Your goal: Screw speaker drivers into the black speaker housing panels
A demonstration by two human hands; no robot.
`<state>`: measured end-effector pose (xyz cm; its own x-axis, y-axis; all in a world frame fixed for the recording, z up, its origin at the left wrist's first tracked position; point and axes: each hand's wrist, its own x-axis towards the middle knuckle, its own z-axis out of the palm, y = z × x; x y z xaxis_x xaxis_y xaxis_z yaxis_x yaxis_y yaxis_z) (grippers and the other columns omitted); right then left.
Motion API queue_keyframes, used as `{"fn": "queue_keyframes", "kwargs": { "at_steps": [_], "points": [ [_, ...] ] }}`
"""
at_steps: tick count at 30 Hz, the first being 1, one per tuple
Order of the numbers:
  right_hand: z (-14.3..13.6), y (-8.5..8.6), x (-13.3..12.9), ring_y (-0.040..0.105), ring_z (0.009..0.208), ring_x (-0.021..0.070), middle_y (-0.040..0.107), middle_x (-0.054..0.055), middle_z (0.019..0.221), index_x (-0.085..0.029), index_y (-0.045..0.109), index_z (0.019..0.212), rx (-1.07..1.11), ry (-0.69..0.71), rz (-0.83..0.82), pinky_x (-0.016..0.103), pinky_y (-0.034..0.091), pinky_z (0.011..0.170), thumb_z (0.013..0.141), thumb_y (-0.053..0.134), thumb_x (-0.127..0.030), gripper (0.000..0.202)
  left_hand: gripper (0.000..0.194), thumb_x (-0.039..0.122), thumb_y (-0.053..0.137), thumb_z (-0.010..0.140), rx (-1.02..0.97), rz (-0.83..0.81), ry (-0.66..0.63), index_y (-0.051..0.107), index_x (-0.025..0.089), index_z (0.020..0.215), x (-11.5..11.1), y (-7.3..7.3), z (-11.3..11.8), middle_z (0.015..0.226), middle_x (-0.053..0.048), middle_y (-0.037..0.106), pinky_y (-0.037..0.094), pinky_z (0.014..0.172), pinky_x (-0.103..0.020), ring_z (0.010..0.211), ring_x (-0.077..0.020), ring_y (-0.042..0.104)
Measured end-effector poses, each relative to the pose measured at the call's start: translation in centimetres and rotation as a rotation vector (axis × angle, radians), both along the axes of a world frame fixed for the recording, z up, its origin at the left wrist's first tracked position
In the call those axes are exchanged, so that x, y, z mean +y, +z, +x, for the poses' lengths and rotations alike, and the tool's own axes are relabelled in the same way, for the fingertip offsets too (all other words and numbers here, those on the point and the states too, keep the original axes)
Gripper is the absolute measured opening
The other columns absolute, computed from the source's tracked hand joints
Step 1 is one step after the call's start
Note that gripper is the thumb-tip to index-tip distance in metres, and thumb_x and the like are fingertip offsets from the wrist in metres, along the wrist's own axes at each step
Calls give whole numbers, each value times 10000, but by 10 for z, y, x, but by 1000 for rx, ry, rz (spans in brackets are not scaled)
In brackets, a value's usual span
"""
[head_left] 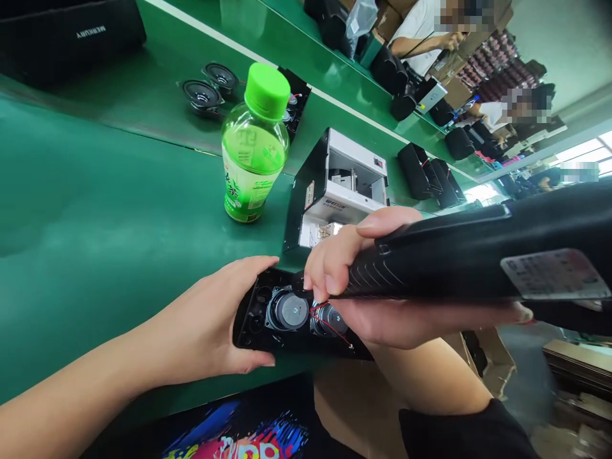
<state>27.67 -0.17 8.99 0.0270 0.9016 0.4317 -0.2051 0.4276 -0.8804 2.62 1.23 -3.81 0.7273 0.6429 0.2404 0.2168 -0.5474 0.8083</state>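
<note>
My left hand [210, 319] grips the left end of a black speaker panel [292, 344], thumb on the near edge and fingers on the far edge. Two round speaker drivers [292, 310] sit on the panel with their magnets facing up, and thin red wires [337, 326] run over the right one. In my right hand [339, 255] is a black electric screwdriver [444, 255], fingers wrapped round its ribbed grip. Its front end points down at the panel's far edge, close to the left driver; the tip is hidden, so contact cannot be told.
Beyond the panel stand a green-capped drink bottle [255, 146] and a white-and-black screw feeder [339, 185]. Loose speaker drivers [203, 95] lie farther back on the green table [95, 191]. A black speaker case [71, 38] is at far left. Other people work beyond.
</note>
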Motion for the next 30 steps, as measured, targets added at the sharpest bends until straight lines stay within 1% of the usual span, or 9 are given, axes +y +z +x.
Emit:
{"fn": "queue_keyframes", "kwargs": {
  "at_steps": [4,6,9,12,16,20,23,26,30],
  "points": [
    [-2,5,-1,714,525,144,759,-80,657,-387,879,1088,-42,-42,-86,317,622,545,1103,702,-1053,689,1364,738,1132,906,-17,1,-6,359,464,1996,2,4,0,1881,-125,734,696,1407,-644,1615,-457,830],
    [-5,7,0,699,493,149,750,-82,637,-385,855,1075,-35,-58,-89,327,599,508,1063,714,-1090,720,1335,750,1119,920,-10,-3,-15,371,449,1984,1,2,1,1885,-132,729,690,1412,-640,1621,-457,827],
    [-8,7,1,704,470,171,768,-84,635,-388,845,1100,-18,-67,-122,346,599,479,991,803,-1103,724,1317,787,1097,926,-41,3,7,382,424,1970,-2,-5,4,1878,-145,728,685,1414,-650,1627,-468,818],
    [-11,4,4,656,431,176,763,-81,620,-374,854,1070,30,-101,-118,341,569,443,976,841,-1089,721,1325,811,1091,912,-81,8,34,392,416,1966,-4,-8,7,1864,-144,733,684,1412,-660,1621,-471,817],
    [-14,-6,8,681,440,186,770,-65,660,-334,873,1061,32,-55,-52,333,557,429,997,860,-1050,719,1289,755,1105,929,-42,-25,3,422,415,1968,-1,-2,6,1913,-150,701,698,1395,-637,1636,-460,813],
    [-16,-22,10,618,421,162,729,-86,643,-348,888,1100,47,-74,7,308,511,426,976,797,-1100,768,1265,711,1116,929,-16,-56,7,454,390,1959,1,5,4,1915,-162,701,693,1397,-641,1655,-462,800],
    [-14,-35,8,655,484,181,753,-72,698,-372,918,1194,31,-84,27,324,549,471,986,811,-1081,746,1228,704,1118,918,0,-102,7,494,357,1918,2,8,4,1908,-177,702,677,1413,-658,1660,-466,793],
    [-11,-45,4,699,539,200,770,-48,740,-361,910,1243,4,-72,28,360,623,544,1002,813,-1070,754,1199,678,1127,899,21,-150,5,532,340,1883,3,9,4,1891,-188,713,663,1425,-681,1659,-482,788],
    [-11,-49,0,736,581,211,781,-34,785,-337,870,1280,-14,-54,22,409,702,642,1016,816,-1057,768,1270,675,1139,877,10,-104,29,483,390,1927,2,0,5,1898,-163,707,676,1409,-683,1661,-488,784]
  ]
}}
